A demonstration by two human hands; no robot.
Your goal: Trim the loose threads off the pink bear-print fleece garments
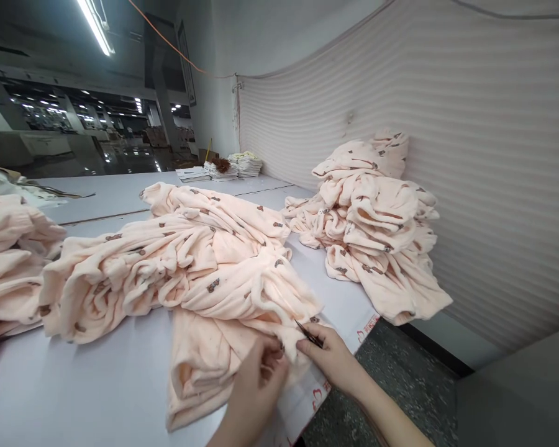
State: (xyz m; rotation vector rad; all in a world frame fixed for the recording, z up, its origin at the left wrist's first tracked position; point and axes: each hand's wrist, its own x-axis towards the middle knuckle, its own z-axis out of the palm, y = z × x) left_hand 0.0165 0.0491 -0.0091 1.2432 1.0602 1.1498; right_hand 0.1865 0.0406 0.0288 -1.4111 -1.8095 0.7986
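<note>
A pale pink fleece garment [214, 347] with small brown printed figures lies bunched near the table's front edge. At its lower right side my left hand [261, 379] has its fingers curled together on the fabric; the fingertips are partly hidden. Just to the right, my right hand [328, 357] is closed around dark thread snips [310, 334], whose pointed tip faces up and left over the cloth. Both hands are close together, slightly apart. More of the same pink fabric [163, 248] is heaped behind them.
To the right, a tall pile of pink garments [377, 211] overhangs the table edge beside a striped cloth wall [470, 155]. Another pink pile [13, 267] lies at far left. Stacks of folded white items [228, 167] stand at the back of the white table [97, 385].
</note>
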